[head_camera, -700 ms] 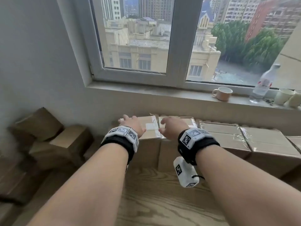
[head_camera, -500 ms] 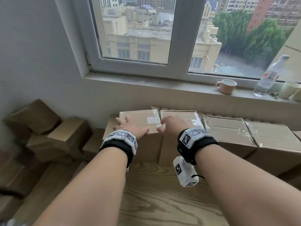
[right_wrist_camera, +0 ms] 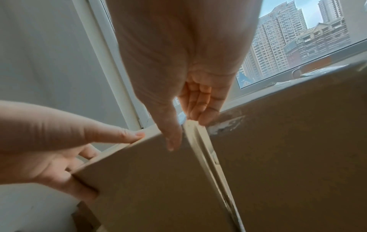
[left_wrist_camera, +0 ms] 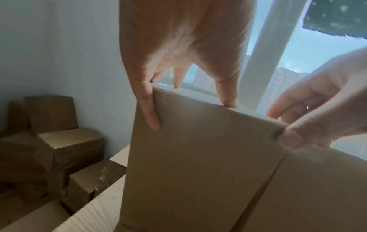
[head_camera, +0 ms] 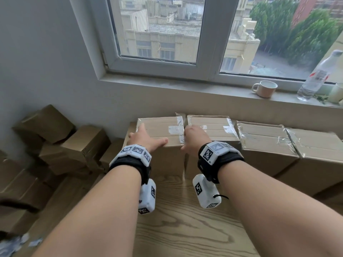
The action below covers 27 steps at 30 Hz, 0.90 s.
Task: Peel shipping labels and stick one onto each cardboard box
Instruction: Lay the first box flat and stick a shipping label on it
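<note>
A row of taped cardboard boxes stands on the wooden table (head_camera: 185, 229) under the window. Both hands are on the leftmost box (head_camera: 159, 127) (left_wrist_camera: 198, 157) (right_wrist_camera: 149, 180). My left hand (head_camera: 146, 140) (left_wrist_camera: 178, 47) (right_wrist_camera: 49, 141) grips its near left top corner, one finger down the side and the thumb along the front top edge. My right hand (head_camera: 194, 140) (right_wrist_camera: 178, 62) (left_wrist_camera: 317, 102) pinches its near right top corner, thumb on the front face and fingers at the gap to the second box (head_camera: 213, 125) (right_wrist_camera: 288, 149). A white patch (head_camera: 174, 129) sits on the box top. No label sheet is in view.
Two more taped boxes (head_camera: 265, 141) (head_camera: 315, 145) continue the row to the right. A loose pile of boxes (head_camera: 55, 145) (left_wrist_camera: 59, 141) lies left of the table, below its level. A mug (head_camera: 264, 89), a bottle (head_camera: 315, 78) and a cup (head_camera: 336, 92) stand on the windowsill. White scraps (head_camera: 14, 243) lie bottom left.
Both hands have slid from the box tops back to the near top corners of the leftmost box. The head view has tilted down and come closer.
</note>
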Each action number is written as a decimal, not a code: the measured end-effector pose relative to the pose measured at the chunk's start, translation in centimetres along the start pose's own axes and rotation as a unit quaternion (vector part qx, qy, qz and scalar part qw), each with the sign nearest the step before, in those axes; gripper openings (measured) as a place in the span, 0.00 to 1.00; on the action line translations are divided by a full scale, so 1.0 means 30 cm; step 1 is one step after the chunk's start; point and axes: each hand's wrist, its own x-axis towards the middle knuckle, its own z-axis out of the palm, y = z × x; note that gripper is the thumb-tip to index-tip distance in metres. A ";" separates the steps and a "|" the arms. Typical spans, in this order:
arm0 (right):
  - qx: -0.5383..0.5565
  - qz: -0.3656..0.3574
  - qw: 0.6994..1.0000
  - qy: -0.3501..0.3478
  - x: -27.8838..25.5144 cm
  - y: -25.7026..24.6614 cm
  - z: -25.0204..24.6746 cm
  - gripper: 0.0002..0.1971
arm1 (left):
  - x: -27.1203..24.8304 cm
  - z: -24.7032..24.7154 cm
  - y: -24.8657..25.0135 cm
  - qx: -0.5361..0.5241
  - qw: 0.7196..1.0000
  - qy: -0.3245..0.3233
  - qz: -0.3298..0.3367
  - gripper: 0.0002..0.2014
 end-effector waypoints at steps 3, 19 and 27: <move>0.059 -0.025 0.998 0.012 -0.025 -0.029 0.016 0.30 | -0.009 -0.069 -0.028 0.033 0.999 0.043 0.002 0.47; 0.203 -0.019 0.967 -0.150 -0.308 0.019 -0.111 0.22 | -0.283 -0.187 -0.067 0.143 0.983 -0.107 -0.041 0.49; 0.192 0.060 0.964 -0.172 -0.455 0.341 -0.174 0.19 | -0.326 0.092 0.086 0.099 0.953 -0.287 0.021 0.49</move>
